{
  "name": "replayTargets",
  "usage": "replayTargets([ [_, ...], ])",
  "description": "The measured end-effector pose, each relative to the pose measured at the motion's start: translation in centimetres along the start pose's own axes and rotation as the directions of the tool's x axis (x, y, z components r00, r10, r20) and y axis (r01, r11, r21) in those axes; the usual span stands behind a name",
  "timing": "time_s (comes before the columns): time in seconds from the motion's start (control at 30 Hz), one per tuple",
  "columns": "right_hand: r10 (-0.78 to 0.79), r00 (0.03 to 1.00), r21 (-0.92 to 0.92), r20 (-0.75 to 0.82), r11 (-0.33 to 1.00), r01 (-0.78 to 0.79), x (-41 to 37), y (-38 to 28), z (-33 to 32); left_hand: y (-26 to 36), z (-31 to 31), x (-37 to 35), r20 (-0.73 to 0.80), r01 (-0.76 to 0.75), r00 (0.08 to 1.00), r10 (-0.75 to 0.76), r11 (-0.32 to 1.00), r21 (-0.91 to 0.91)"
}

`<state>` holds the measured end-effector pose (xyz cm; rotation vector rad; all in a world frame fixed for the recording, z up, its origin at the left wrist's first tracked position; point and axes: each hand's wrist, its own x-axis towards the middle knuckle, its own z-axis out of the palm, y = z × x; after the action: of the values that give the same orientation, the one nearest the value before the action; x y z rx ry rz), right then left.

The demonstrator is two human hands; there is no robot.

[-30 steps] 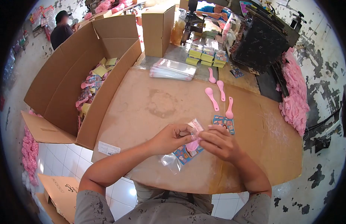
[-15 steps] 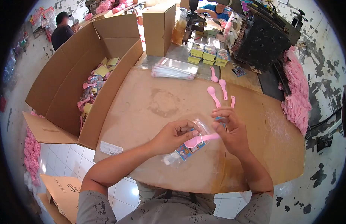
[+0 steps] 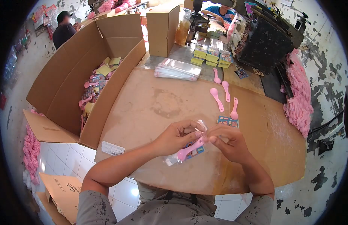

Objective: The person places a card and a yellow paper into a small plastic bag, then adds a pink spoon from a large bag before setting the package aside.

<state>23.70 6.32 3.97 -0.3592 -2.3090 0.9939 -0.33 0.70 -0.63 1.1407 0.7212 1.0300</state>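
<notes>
Together above the near edge of the cardboard tabletop (image 3: pixel 151 101), both forearms angle inward. The left hand (image 3: pixel 177 137) curls its fingers, pinching the mouth of a clear bag (image 3: pixel 172 159). The right hand (image 3: pixel 227 143) pinches the handle of a pink spoon (image 3: pixel 189 150) lying partly inside that bag. Loose spoons (image 3: pixel 216 99) lie beyond, well apart.

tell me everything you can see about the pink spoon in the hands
The pink spoon is one piece of smooth, plastic-looking pink, with a rounded bowl and a slim straight handle. It lies slanted, bowl at the lower end, handle rising toward the right hand, which pinches its end. It sits against a clear bag holding a printed card, seemingly partly inside. The left hand grips the bag's top. It is held over the table.
</notes>
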Motion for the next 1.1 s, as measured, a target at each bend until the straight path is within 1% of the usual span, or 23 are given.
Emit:
replayTargets([
  [0.03,0.079,0.995,0.045,-0.061,0.996,-0.076,0.0,-0.1,0.1,0.3,-0.1,0.0,0.021,0.025,0.999,-0.024,1.000,-0.016],
  [0.1,0.244,0.955,0.147,-0.170,0.964,-0.220,0.1,-0.7,0.2,0.9,0.0,-0.2,0.066,0.075,0.995,-0.072,0.996,-0.048],
  [0.17,0.068,0.958,-0.041,-0.277,0.996,-0.082,1.4,-2.2,1.1,0.5,-0.1,-0.2,0.121,0.048,0.991,-0.052,0.998,0.032],
  [0.2,0.004,0.969,-0.092,-0.246,0.995,-0.027,1.7,-2.5,1.0,0.4,-0.1,-0.2,0.149,0.031,0.988,-0.042,0.997,0.074],
  [0.23,-0.060,0.975,-0.139,-0.213,0.990,0.031,2.1,-2.7,0.9,0.4,0.0,-0.3,0.163,0.047,0.985,-0.049,0.999,0.019],
  [0.3,-0.126,0.992,-0.120,0.003,0.985,0.125,1.7,-2.2,-0.2,0.4,0.2,-0.7,0.188,0.080,0.980,-0.062,0.993,-0.088],
  [0.4,0.003,1.000,0.187,-0.008,0.982,-0.002,1.9,-3.6,-2.4,-0.6,0.7,0.2,0.107,-0.090,0.989,0.099,0.993,-0.081],
  [0.5,0.053,0.990,0.035,0.133,0.998,-0.058,3.7,-7.2,-3.4,0.0,0.0,-0.1,0.170,0.069,0.984,-0.060,0.997,-0.042],
  [0.53,0.029,0.985,-0.062,0.169,0.998,-0.019,3.7,-6.9,-3.2,-0.5,0.2,-0.3,0.133,-0.003,0.991,-0.012,0.994,0.114],
  [0.57,0.007,0.978,-0.156,0.208,0.987,0.026,3.6,-6.0,-2.8,-1.6,0.5,-0.4,0.102,-0.069,0.994,0.043,0.960,0.270],
  [0.6,-0.012,0.969,-0.245,0.249,0.967,0.075,3.6,-5.4,-2.4,-1.7,0.7,-0.5,0.077,-0.126,0.992,0.102,0.898,0.421],
  [0.7,0.089,0.947,-0.297,0.309,0.955,0.008,1.7,-4.9,-2.6,-1.0,0.4,-0.5,0.084,-0.176,0.984,0.155,0.878,0.444],
  [0.73,0.115,0.937,-0.361,0.329,0.932,0.012,1.0,-4.5,-2.4,-0.8,0.1,-0.4,0.056,-0.237,0.968,0.245,0.816,0.527],
  [0.8,0.172,0.918,-0.485,0.356,0.874,0.024,-0.5,-3.2,-1.8,-0.3,-0.7,-0.1,0.032,-0.328,0.906,0.421,0.653,0.682],
  [0.9,0.140,0.949,-0.551,0.283,0.834,0.041,-2.4,-1.5,0.4,0.2,-1.2,0.0,-0.081,-0.215,0.934,0.349,0.727,0.652],
  [1.0,0.075,0.968,-0.535,0.241,0.842,0.068,-3.7,0.5,0.5,-0.5,-1.2,0.2,-0.067,-0.191,0.948,0.312,0.724,0.663],
  [1.1,0.050,0.975,-0.446,0.218,0.893,0.054,-3.8,1.2,0.8,-0.9,-0.9,0.3,-0.017,-0.217,0.950,0.311,0.701,0.679],
])
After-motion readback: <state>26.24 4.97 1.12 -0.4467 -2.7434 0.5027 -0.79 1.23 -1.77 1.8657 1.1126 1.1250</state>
